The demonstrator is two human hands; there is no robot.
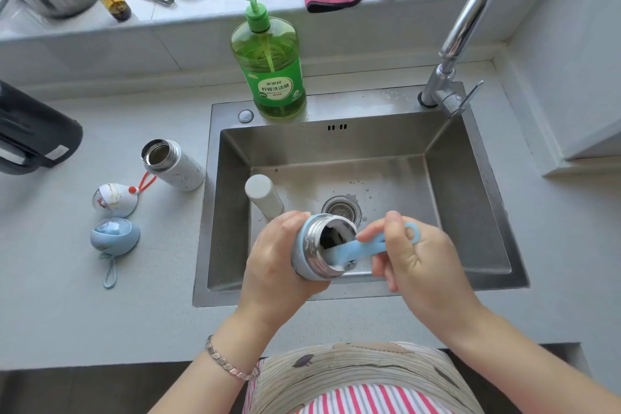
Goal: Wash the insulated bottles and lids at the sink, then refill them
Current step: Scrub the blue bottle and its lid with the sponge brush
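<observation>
Above the sink (470, 198), the left hand (279, 265) curls around the blue bottle (314, 247); the right hand (413, 262) pinches the brush (366, 247) in its mouth. Wet, rigid, probably slippery: hold the body.

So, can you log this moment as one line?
left hand: holds blue bottle | right hand: holds blue brush, head inside bottle | white bottle: open, on counter

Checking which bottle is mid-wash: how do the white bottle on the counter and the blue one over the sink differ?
The white bottle stands on the counter, untouched; the blue bottle is tilted over the sink, gripped by the left hand. The white bottle's mouth is unobstructed; the blue bottle's holds a blue brush held by the right hand. Both are lidless, steel-rimmed.
</observation>
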